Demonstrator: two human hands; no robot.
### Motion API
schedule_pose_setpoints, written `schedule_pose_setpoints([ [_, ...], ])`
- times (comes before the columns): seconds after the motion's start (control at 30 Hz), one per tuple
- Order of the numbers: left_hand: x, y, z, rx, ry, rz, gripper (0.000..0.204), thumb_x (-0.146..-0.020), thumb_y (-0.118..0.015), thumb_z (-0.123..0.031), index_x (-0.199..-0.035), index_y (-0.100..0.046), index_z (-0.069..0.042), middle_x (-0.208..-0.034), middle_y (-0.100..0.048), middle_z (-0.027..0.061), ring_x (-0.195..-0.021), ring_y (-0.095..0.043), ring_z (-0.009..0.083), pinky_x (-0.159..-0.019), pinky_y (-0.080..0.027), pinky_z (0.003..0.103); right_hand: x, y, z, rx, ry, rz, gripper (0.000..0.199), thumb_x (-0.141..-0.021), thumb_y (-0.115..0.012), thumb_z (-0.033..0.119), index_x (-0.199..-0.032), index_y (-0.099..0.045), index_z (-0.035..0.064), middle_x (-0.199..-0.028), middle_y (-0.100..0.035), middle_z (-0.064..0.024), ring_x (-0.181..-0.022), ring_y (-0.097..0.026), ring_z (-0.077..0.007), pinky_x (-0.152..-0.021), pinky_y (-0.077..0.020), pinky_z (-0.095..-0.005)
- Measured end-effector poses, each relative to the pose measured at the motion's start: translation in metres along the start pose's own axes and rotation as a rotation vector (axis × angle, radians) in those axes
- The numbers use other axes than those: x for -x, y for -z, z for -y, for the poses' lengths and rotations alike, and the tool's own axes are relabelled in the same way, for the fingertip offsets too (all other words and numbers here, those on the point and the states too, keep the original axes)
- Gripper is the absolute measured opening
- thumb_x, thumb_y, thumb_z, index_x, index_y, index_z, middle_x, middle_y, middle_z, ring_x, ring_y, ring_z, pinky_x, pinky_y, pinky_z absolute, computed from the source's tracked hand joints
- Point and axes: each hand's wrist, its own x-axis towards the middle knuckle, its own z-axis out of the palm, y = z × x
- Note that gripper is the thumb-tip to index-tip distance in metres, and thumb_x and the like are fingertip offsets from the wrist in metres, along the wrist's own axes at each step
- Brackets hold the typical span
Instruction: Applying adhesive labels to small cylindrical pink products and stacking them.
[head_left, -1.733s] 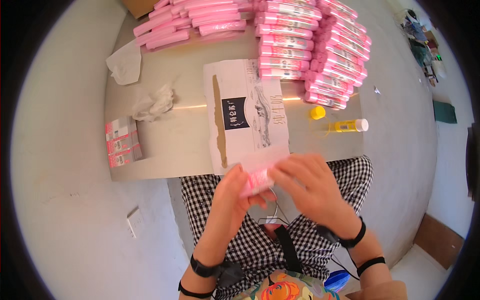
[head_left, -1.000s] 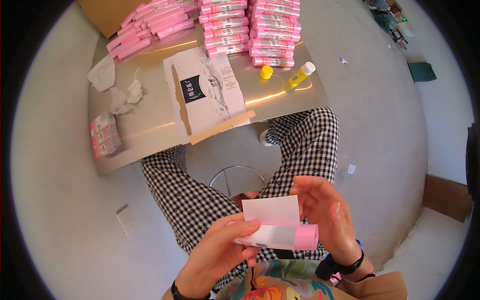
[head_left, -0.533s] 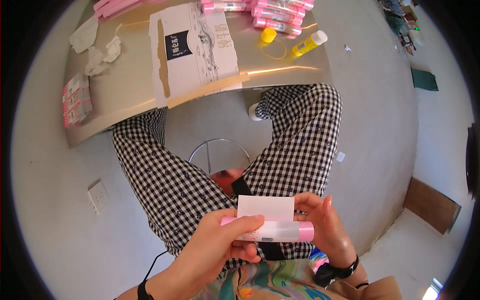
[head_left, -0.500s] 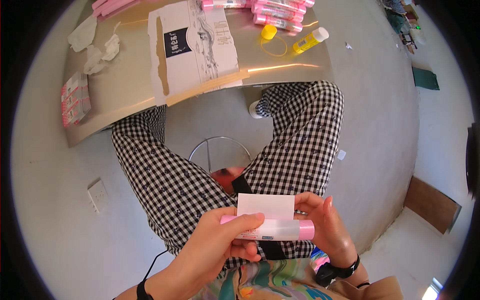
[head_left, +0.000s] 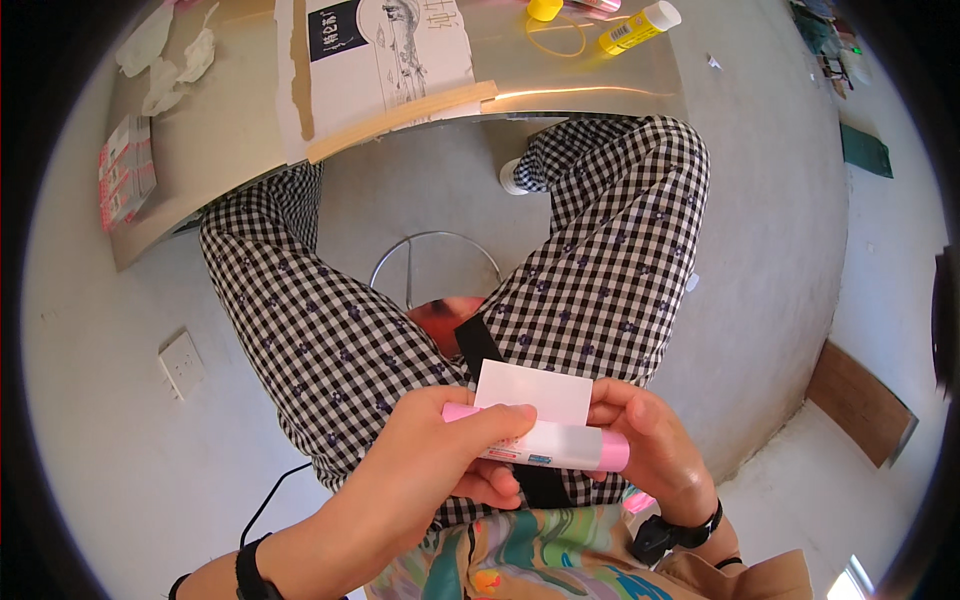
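Note:
My left hand [head_left: 425, 445] is closed round a pink-and-white glue stick [head_left: 572, 444], held level above my lap, with its thumb pressed on the front. Behind the tube a blank white label [head_left: 535, 388] stands up, its lower part hidden by the tube and thumb. My right hand [head_left: 660, 445] is at the tube's pink right end, its bent fingers closed at the label's right edge; some fingertips are hidden.
The metal table [head_left: 225, 140] ahead bears a printed cardboard sheet [head_left: 375, 70], a wooden strip [head_left: 400, 120], crumpled paper [head_left: 165, 85], a yellow glue stick [head_left: 640, 28] and stacked pink-and-grey packs [head_left: 127, 172]. A round metal stool ring [head_left: 435, 236] shows between my knees.
The view has tipped, so the table sits higher in the picture. The glue stick and label have tilted slightly, right end down, and my right fingers have curled in against the label's edge.

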Motion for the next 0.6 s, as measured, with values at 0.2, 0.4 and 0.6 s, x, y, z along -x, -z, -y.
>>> schedule_pose_setpoints([
  [0.2, 0.001, 0.002, -0.002, -0.023, -0.041, 0.031, 0.035, -0.088, -0.064, -0.025, -0.100, -0.059, 0.007, -0.081, -0.062, 0.0075, -0.059, -0.060, 0.0103, -0.060, -0.055, 0.025, 0.004, 0.004, 0.003, -0.082, -0.011, 0.106, 0.046, -0.093, -0.060, 0.027, -0.125, -0.047, -0.0030, -0.101, -0.062, -0.0116, -0.081, -0.064, -0.0170, -0.064, -0.0525, -0.0283],
  [0.4, 0.006, -0.002, 0.012, -0.181, -0.525, -0.013, 0.027, -0.087, -0.069, -0.015, -0.102, -0.055, 0.003, -0.087, -0.064, 0.0096, -0.066, -0.061, 0.0078, -0.061, -0.052, 0.022, 0.002, -0.033, 0.021, -0.002, 0.047, 0.014, 0.049, -0.085, -0.069, 0.006, -0.128, -0.046, -0.0013, -0.091, -0.062, -0.0089, -0.072, -0.062, -0.0136, -0.054, -0.0481, -0.0245],
  [0.6, -0.006, 0.001, 0.038, -0.121, -1.002, 0.059, 0.016, -0.089, -0.064, -0.001, -0.102, -0.055, 0.002, -0.107, -0.063, 0.0155, -0.081, -0.064, 0.0130, -0.065, -0.054, 0.023, 0.000, -0.046, 0.030, 0.120, 0.208, 0.028, 0.039, -0.083, -0.067, -0.002, -0.121, -0.057, -0.0002, -0.096, -0.061, -0.0060, -0.067, -0.058, -0.0075, -0.053, -0.0453, -0.0204],
])
